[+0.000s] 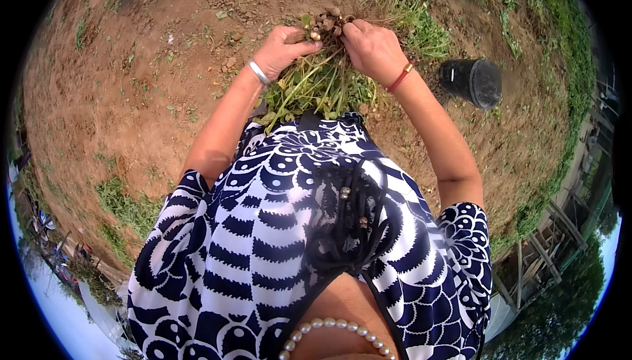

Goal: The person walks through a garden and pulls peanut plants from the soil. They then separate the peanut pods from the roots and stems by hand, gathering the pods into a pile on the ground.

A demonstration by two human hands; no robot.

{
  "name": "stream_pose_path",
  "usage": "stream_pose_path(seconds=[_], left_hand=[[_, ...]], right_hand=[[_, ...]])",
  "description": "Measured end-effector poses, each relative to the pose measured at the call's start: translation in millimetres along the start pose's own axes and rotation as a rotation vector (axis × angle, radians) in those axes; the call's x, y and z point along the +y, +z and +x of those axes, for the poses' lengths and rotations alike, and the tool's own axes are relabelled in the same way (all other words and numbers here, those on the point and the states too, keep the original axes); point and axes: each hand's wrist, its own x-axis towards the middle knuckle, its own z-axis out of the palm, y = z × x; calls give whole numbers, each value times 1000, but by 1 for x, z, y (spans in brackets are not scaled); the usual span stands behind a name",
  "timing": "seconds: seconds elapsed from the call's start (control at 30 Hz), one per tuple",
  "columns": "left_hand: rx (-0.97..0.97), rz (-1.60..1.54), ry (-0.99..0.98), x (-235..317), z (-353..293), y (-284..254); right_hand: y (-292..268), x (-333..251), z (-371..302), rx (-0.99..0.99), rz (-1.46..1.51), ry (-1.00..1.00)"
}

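In front of me a bunch of uprooted peanut plants lies with its leafy stems toward my body and its roots away. Brown, soil-covered peanut pods cluster at the root end, between my hands. My left hand, with a silver bangle at the wrist, is closed on the root end from the left, thumb along the pods. From the right, my right hand has its fingers pinched at the pods and roots; its fingertips are partly hidden. A red bracelet circles that wrist.
A black bucket sits on the soil to the right of my right hand. More pulled green plants lie beyond it. Bare brown soil spreads to the left, with weeds at lower left. A wooden fence runs along the right.
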Motion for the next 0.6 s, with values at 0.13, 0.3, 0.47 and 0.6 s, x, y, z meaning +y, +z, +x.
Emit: stream_pose_path(seconds=[0.13, 0.3, 0.47, 0.6], left_hand=[[-10, -58, -2, -2, -1, -3], [-36, -78, 29, 1, 0, -1], [-16, -42, 33, -6, -2, 4], [-28, -1, 24, -3, -2, 11]], right_hand=[[-9, 8, 2, 6, 264, -64], [-11, -9, -10, 109, 328, 40], [-6, -26, -30, 206, 372, 308], [4, -45, -41, 153, 93, 529]])
